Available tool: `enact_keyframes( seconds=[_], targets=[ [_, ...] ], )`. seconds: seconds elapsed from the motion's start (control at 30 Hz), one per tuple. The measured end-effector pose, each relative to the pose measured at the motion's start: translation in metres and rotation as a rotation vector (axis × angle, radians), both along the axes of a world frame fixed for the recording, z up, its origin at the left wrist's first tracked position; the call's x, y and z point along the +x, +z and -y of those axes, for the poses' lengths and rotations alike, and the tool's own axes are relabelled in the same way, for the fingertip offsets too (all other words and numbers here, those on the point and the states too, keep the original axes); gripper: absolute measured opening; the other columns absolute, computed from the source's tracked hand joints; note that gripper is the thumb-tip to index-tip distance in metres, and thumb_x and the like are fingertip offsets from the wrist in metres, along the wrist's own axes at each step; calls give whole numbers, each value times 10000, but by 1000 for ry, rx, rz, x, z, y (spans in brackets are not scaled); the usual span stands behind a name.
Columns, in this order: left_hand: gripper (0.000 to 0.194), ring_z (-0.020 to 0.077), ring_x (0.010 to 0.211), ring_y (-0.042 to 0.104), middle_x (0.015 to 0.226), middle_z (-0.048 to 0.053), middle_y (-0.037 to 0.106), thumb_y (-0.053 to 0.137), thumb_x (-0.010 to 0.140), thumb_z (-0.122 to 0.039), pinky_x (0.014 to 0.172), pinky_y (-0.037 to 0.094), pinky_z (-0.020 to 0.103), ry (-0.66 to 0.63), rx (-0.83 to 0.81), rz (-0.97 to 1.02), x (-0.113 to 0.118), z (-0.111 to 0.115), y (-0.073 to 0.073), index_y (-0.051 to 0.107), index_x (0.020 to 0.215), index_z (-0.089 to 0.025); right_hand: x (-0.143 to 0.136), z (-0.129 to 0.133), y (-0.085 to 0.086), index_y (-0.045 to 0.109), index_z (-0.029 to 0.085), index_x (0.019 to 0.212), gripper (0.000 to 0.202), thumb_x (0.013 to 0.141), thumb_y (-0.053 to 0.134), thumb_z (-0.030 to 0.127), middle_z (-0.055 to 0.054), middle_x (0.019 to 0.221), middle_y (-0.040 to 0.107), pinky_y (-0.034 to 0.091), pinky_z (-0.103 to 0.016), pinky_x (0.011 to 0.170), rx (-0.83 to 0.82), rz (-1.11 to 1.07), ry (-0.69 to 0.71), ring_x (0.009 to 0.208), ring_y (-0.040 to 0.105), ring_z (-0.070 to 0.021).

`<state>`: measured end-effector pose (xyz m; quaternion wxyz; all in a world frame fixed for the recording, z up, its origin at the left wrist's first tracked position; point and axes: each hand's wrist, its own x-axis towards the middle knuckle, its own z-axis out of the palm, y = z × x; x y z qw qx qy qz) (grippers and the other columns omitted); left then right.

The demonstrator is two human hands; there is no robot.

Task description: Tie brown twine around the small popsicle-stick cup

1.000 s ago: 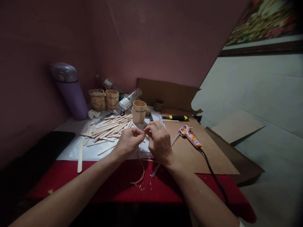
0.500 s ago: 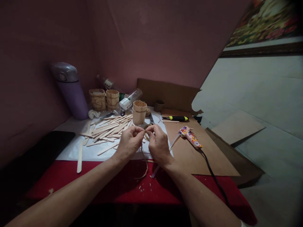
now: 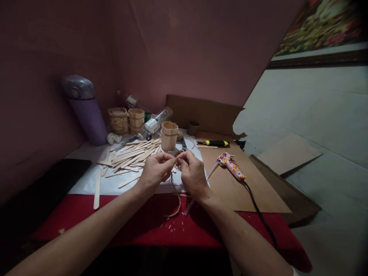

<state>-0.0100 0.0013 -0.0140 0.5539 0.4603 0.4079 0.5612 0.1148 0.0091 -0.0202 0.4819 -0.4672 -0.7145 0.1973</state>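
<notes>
My left hand (image 3: 156, 168) and my right hand (image 3: 192, 172) meet at the fingertips, both pinching a thin twine (image 3: 175, 188). Its loose end hangs between them and curls on the red cloth. Just beyond my hands stands a cup of wooden sticks (image 3: 169, 137) with a band around its upper part. A pile of flat wooden sticks (image 3: 133, 157) lies left of the cup on a white sheet. Part of a round, brassy object shows behind my fingers; they hide most of it.
Two stick-covered cups (image 3: 119, 121) and a clear bottle (image 3: 158, 120) stand or lie behind. At left are a purple bottle (image 3: 87, 115) and a dark flat object (image 3: 70, 172). On cardboard (image 3: 258, 195) at right lie a cutter (image 3: 215, 143) and a flowered glue gun (image 3: 230, 166) with its cord.
The left fingers have shifted slightly and the hanging twine has swung a little to the right. Both hands remain together at almost the same place.
</notes>
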Motion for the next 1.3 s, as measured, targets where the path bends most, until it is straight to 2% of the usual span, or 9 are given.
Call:
enact_keyframes(
  seconds=[0.13,0.33,0.5,0.67,0.87,1.1,1.2,1.3],
  targets=[
    [273,22,286,301,388,-74,409,737,598,-327,301,160,159,-8,-55,52,-1,-1,1,551,602,-127,-1,-2,-2,557,184,788,96,836,476,170,-4,688,596,389,-250,625,-18,-65,32,650,545,-136],
    [287,13,281,273,386,-88,370,738,597,-334,301,144,158,-11,-91,94,-2,0,5,533,576,-134,-2,0,-2,549,181,963,165,905,410,249,-3,688,608,414,-250,621,-63,-168,78,628,563,-127],
    [278,13,282,274,385,-86,372,733,596,-331,303,146,160,-39,-70,81,-2,0,5,543,580,-129,-1,1,0,561,176,789,157,878,466,265,-16,687,604,412,-243,602,-52,-87,95,633,551,-130],
    [276,24,292,320,394,-70,431,735,600,-327,310,169,156,-8,-36,21,-1,1,6,541,610,-132,0,-3,0,546,178,771,161,872,456,264,-16,675,592,408,-238,576,-60,-66,96,630,544,-132],
    [311,20,295,315,416,-57,477,746,611,-374,314,165,162,-106,-29,14,-2,1,7,558,631,-127,3,-9,-3,506,188,703,178,858,447,253,8,584,549,388,-232,513,-112,-76,106,549,511,-123],
    [294,18,293,311,402,-63,455,761,583,-337,312,153,159,-88,-62,8,-3,0,7,562,612,-122,0,-6,-2,512,182,726,155,836,488,290,25,589,540,405,-207,445,-230,-270,158,480,492,-93],
    [278,15,284,288,386,-79,413,748,590,-321,303,145,156,-75,-80,52,-3,-2,5,546,604,-131,-2,-6,1,511,181,813,154,833,484,331,29,607,549,419,-205,405,-321,-425,185,453,491,-89],
    [263,11,270,262,376,-94,373,739,589,-301,290,137,155,-44,-102,86,-5,-4,4,529,593,-142,-3,-7,1,492,186,898,205,820,513,375,31,613,571,429,-208,400,-356,-487,179,450,510,-94]
  ],
)
